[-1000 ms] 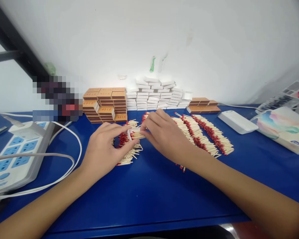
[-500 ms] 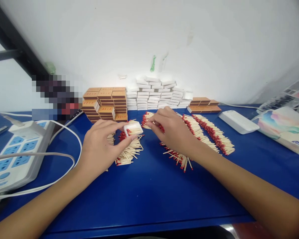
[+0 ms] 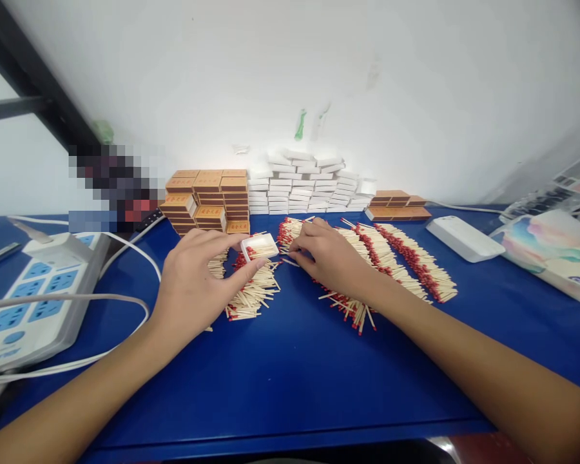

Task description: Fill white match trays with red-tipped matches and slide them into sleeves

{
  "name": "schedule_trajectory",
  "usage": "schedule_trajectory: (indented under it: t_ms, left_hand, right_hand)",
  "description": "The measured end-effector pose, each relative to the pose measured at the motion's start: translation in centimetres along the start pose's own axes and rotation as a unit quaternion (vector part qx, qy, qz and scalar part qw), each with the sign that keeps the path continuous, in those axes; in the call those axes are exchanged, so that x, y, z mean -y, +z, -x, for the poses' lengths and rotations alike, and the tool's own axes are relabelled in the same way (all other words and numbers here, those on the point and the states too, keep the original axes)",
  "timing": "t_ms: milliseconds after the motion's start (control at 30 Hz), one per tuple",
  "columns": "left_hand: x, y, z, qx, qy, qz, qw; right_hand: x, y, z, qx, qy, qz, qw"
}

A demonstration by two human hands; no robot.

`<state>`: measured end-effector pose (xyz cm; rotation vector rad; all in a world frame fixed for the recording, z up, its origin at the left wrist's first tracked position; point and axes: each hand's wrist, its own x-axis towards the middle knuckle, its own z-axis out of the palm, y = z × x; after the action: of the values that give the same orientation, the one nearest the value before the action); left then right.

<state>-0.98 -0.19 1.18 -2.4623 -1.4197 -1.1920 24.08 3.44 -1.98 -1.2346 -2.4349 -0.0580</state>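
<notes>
My left hand [image 3: 200,277] is closed on a small white matchbox tray [image 3: 269,240], gripping it between thumb and fingers. A few red-tipped matches lie in the tray, which is tilted towards me. Below it spreads a pile of loose matches [image 3: 251,296]. My right hand [image 3: 326,254] is pinched just right of the tray, with pale matchsticks [image 3: 290,261] showing at its fingertips; how many it holds is hidden. Under and behind that hand lies another heap of matches [image 3: 352,309], partly covered by it.
White trays [image 3: 302,193] are stacked against the wall, between orange matchboxes [image 3: 210,200] on the left and a few more matchboxes [image 3: 399,211] on the right. Further rows of matches [image 3: 420,264] lie rightward. A power strip [image 3: 43,303] with cables, a white box [image 3: 464,238] and a colourful pack [image 3: 551,248] flank the blue table [image 3: 280,386].
My right hand has moved slightly down, and pale matchsticks now show at its fingertips. The left hand still holds the tray in nearly the same place. The view has shifted slightly.
</notes>
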Motion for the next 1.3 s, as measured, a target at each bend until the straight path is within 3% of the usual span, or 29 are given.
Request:
schedule_trajectory:
  t_ms: [633, 1033, 1300]
  left_hand:
    - [0.0, 0.0, 0.2, -0.002, 0.010, 0.004, 1.000]
    - [0.1, 0.0, 0.0, 0.002, 0.013, 0.002, 1.000]
    - [0.3, 0.4, 0.2, 0.021, 0.022, 0.008, 1.000]
  right_hand:
    - [0.2, -0.3, 0.1, 0.021, 0.041, 0.018, 0.999]
    - [0.1, -0.2, 0.0, 0.029, 0.000, 0.072, 0.997]
    - [0.7, -2.4, 0.3, -0.062, -0.001, 0.017, 0.998]
